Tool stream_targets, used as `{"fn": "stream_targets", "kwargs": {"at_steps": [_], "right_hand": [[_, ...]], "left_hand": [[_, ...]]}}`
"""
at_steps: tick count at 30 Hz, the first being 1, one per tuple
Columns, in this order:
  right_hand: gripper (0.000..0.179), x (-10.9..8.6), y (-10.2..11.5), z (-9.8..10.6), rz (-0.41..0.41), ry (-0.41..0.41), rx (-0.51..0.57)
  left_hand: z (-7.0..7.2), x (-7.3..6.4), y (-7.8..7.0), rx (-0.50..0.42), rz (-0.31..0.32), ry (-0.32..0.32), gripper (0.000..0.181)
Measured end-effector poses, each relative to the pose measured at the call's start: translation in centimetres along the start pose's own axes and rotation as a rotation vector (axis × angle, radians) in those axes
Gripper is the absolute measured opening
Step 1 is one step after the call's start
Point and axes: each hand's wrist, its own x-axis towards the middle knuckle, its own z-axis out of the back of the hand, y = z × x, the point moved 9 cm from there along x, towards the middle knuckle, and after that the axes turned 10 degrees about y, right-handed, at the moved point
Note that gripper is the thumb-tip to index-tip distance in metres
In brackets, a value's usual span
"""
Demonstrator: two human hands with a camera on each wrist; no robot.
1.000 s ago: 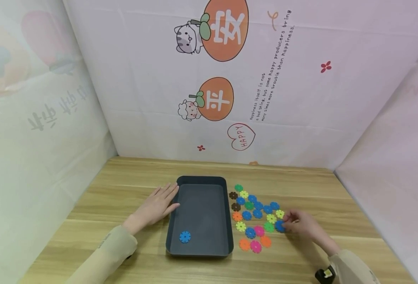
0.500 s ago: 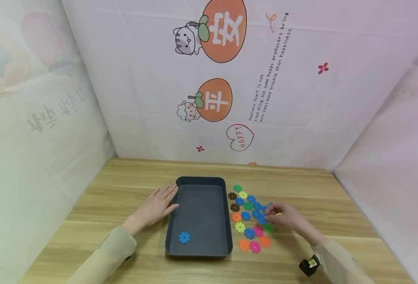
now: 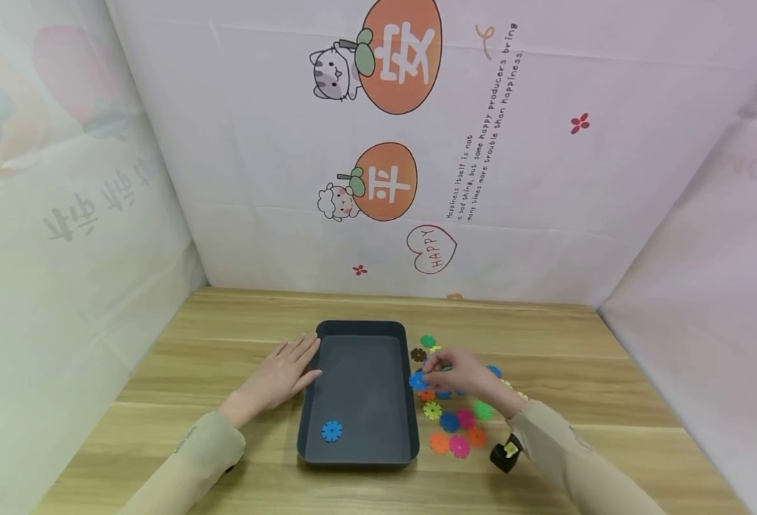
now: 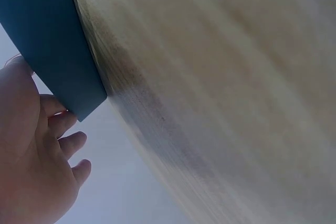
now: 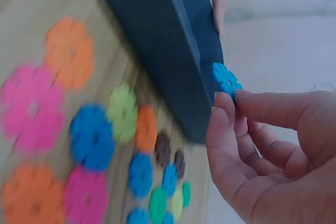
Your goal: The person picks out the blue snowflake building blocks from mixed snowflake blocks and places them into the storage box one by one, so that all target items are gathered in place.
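Note:
Between thumb and fingertips my right hand (image 3: pixel 460 373) pinches a blue notched plastic disc (image 5: pixel 227 80), raised beside the right rim of a dark grey tray (image 3: pixel 359 390). One more blue disc (image 3: pixel 332 431) lies flat inside the tray, near its front left corner. My left hand (image 3: pixel 279 375) rests with straight fingers against the tray's left rim; the left wrist view shows that hand (image 4: pixel 39 140) at the tray's outer wall (image 4: pixel 55 40). Loose discs lie on the table under and around my right hand, some hidden by it.
Right of the tray, several notched discs are spread on the wooden table (image 3: pixel 256 315): pink (image 3: pixel 459 447), orange (image 3: pixel 439 443), yellow (image 3: pixel 432 410), green (image 3: pixel 483 410), brown (image 3: pixel 419 355) and blue (image 3: pixel 449 422). A printed white cloth (image 3: pixel 256 179) stands behind the table, with white side walls.
My right hand has carried the blue disc leftward from the right side of the spread discs to the tray's right rim. The left hand stays at the tray.

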Motion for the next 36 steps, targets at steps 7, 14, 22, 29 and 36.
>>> {"fn": "stream_targets", "kwargs": {"at_steps": [7, 14, 22, 29, 36], "right_hand": [[0.011, 2.7, 2.5, -2.6, 0.054, 0.065, -0.04], [0.008, 4.9, 3.8, -4.9, 0.064, 0.096, -0.039], [0.006, 6.6, 4.7, -7.6, 0.052, 0.13, -0.043], [0.004, 7.9, 5.1, -9.2, 0.053, 0.145, -0.068], [0.003, 8.4, 5.4, -10.3, 0.046, 0.146, -0.093]], "left_hand": [[0.2, -0.1, -0.1, 0.011, -0.007, -0.004, 0.066], [0.0, 0.1, 0.1, 0.017, 0.005, 0.012, 0.066], [-0.1, 0.1, 0.1, 0.019, 0.009, 0.019, 0.065], [0.0, 0.1, 0.1, 0.008, 0.017, 0.018, 0.066], [0.1, 0.1, 0.1, 0.005, 0.021, 0.026, 0.065]]}}
